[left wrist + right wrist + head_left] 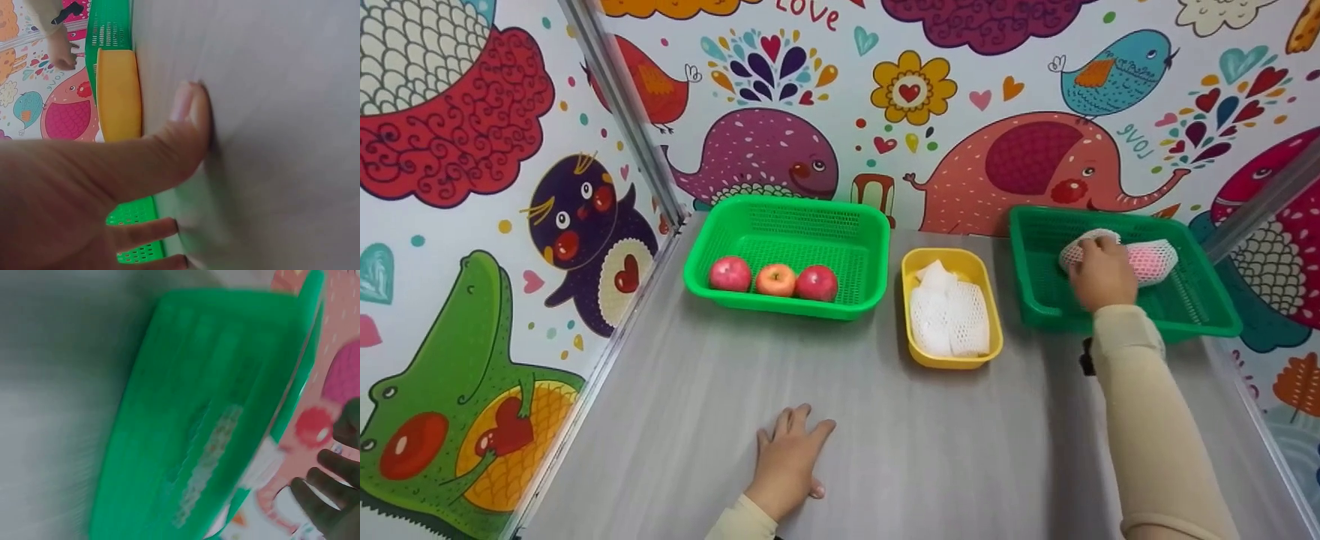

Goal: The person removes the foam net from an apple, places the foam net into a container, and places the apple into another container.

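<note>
My left hand (pixel 786 465) rests on the grey table with its fingers spread, holding nothing. In the left wrist view its thumb (pixel 191 112) touches the tabletop. Over the dark green basket (pixel 1046 311) at the right is my right hand (pixel 1104 277), fingers loosely bent and apart. In the right wrist view nothing shows between those fingers (pixel 315 495), which sit above the basket's rim. A round fruit in white foam netting (pixel 1071 256) lies right below the fingertips, partly hidden by the hand. Beside it lies another netted fruit, pinkish through the mesh (pixel 1153 261).
A bright green basket (pixel 787 306) at the back left holds three red apples (pixel 816 283). Between the baskets stands a yellow bin (pixel 952 361) with white foam nets (pixel 941 315) in it. Cartoon-printed walls (pixel 810 45) enclose the table at the back and sides.
</note>
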A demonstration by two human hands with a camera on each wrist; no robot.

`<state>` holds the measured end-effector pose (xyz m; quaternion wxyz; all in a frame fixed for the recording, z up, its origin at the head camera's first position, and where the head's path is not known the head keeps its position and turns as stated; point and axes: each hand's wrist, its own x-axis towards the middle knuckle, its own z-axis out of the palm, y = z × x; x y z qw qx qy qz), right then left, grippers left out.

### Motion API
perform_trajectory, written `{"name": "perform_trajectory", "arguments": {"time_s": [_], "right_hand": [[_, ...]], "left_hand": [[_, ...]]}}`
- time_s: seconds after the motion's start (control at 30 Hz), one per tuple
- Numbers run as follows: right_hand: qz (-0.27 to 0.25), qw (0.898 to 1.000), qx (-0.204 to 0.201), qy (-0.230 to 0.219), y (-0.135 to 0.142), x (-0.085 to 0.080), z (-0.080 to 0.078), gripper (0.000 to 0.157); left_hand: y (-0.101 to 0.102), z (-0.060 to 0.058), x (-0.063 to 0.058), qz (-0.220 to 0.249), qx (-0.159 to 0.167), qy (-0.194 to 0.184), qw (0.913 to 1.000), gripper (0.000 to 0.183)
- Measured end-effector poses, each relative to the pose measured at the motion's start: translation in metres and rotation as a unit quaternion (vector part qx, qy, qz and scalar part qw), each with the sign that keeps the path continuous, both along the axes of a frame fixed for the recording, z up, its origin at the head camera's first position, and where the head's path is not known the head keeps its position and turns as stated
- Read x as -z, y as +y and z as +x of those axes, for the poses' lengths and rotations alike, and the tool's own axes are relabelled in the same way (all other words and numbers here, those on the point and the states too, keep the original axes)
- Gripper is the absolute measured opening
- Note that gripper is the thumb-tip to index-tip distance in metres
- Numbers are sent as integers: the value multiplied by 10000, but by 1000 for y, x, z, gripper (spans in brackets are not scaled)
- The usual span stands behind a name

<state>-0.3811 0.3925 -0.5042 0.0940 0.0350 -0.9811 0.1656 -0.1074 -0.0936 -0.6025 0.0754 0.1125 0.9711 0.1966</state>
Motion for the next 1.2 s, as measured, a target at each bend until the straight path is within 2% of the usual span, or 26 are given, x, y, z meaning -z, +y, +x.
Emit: {"name": "perform_trajectory", "arguments": {"time_s": [0.2, 0.3, 0.43, 0.57, 0.67, 0.83, 1.07, 1.2], "right_hand": [[-12, 9949, 214, -982, 29, 9, 6, 59], [-36, 9917, 294, -1252, 35, 11, 8, 62], [-94, 9943, 298, -1021, 38, 11, 8, 59], [-117, 9974, 96, -699, 35, 11, 5, 56], [-19, 9962, 9, -870, 36, 13, 4, 55], [79, 9925, 134, -1215, 38, 15, 1, 54], [-197, 9894, 236, -1416, 41, 22, 0, 68], [-139, 9939, 337, -1042, 41, 26, 0, 62]], "left_hand": [[-3, -2, -1, -6, -61, -24, 10000, 103], [-4, -5, -2, -18, -29, -11, 10000, 104], [-4, -8, -2, -24, 10, 61, 10000, 105], [-2, -5, -4, 24, 1, 188, 9998, 105], [-1, -4, -6, 59, 15, 261, 9996, 105], [0, -6, -6, 24, 28, 237, 9997, 105], [0, -6, -3, -74, -11, 249, 9997, 105], [1, -4, -1, -41, 12, 308, 9995, 105]]}}
